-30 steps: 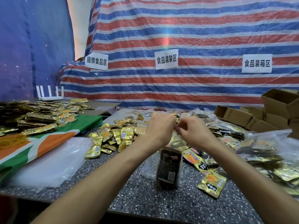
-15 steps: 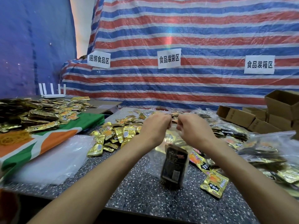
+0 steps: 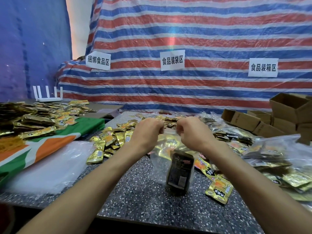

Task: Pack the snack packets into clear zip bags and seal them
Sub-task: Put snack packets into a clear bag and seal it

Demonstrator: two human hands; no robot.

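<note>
Above the speckled grey stone table (image 3: 143, 200), our left hand (image 3: 146, 130) and right hand (image 3: 194, 132) each pinch, with curled fingers, the top edge of a clear plastic zip bag (image 3: 157, 168). It hangs between them, and a black rectangular snack packet (image 3: 180, 171) stands inside, low near the table. We judge the zip is being pressed closed. If our fingers skip one part, the seal may gape and the packet may slip out.
</note>
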